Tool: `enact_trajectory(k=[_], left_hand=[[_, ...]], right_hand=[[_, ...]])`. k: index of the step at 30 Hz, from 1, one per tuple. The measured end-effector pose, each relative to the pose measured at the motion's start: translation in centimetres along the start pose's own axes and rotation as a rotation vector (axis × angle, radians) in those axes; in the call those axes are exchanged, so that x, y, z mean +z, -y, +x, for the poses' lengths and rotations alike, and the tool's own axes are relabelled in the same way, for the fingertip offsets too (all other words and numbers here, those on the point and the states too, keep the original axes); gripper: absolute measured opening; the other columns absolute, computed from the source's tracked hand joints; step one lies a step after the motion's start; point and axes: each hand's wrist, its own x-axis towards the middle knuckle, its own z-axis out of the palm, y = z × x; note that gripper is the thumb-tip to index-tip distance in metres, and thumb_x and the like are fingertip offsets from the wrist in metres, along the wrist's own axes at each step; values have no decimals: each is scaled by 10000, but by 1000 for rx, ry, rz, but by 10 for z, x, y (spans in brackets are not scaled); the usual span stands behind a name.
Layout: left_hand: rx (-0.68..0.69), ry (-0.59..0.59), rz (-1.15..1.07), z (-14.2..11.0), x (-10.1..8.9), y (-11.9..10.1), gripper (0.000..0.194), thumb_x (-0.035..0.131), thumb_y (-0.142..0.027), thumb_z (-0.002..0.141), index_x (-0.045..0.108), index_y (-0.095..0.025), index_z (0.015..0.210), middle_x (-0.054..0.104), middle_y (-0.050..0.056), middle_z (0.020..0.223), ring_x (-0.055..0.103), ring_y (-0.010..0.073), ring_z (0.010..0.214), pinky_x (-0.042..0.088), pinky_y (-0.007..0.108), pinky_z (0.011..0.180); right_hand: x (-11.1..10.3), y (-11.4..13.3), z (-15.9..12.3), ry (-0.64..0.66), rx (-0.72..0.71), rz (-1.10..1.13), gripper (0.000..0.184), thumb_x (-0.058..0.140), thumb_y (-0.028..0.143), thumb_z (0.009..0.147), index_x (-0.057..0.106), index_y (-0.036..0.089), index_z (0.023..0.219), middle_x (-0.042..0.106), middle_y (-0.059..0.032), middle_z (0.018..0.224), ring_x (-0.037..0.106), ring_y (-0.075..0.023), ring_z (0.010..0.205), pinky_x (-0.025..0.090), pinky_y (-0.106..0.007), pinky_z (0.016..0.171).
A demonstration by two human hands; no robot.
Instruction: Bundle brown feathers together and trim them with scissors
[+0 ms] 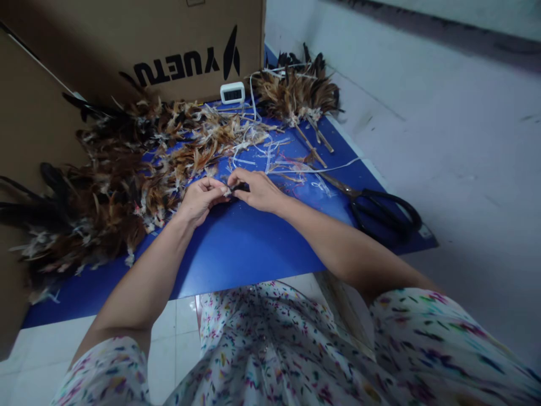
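Over the middle of the blue table (253, 242) my two hands meet at the fingertips. My left hand (203, 197) is closed in a pinch on the pale, fluffy base of a small feather bunch (228, 192). Dark feathers show at the thumb and fingers of my right hand (256, 189), which is closed on the same bunch. The fingers partly hide it. Just beyond and to the left spreads a large heap of brown and black feathers (143, 175).
Black-handled scissors (380, 211) lie at the right. Feather dusters with wooden sticks (310, 145) rest at the back right. White plastic strips (270, 152) trail near a small digital clock (232, 93). A cardboard box (186, 39) stands behind, a wall (443, 141) to the right.
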Motion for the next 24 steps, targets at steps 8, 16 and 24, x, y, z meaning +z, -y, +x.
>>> enact_trajectory(k=[8,16,24], left_hand=[[44,32,23,1,-3,2,296,871,-249,502,638,-132,642,672,2,612,653,111,592,578,269,684],[24,58,23,0,-4,-1,306,873,-251,488,636,-126,635,668,4,617,660,124,589,598,297,666],[37,19,90,-2,-4,-1,336,879,-263,448,620,-119,607,664,12,625,641,119,562,608,315,638]], right_hand=[[-2,4,1,6,21,49,191,533,117,717,590,163,893,641,-9,847,579,-136,794,420,-279,775],[-7,8,3,29,57,87,78,618,187,734,643,142,793,643,-5,768,560,-117,726,414,-261,729],[-9,8,2,57,99,152,73,652,160,716,673,133,779,646,0,720,561,-111,698,409,-258,716]])
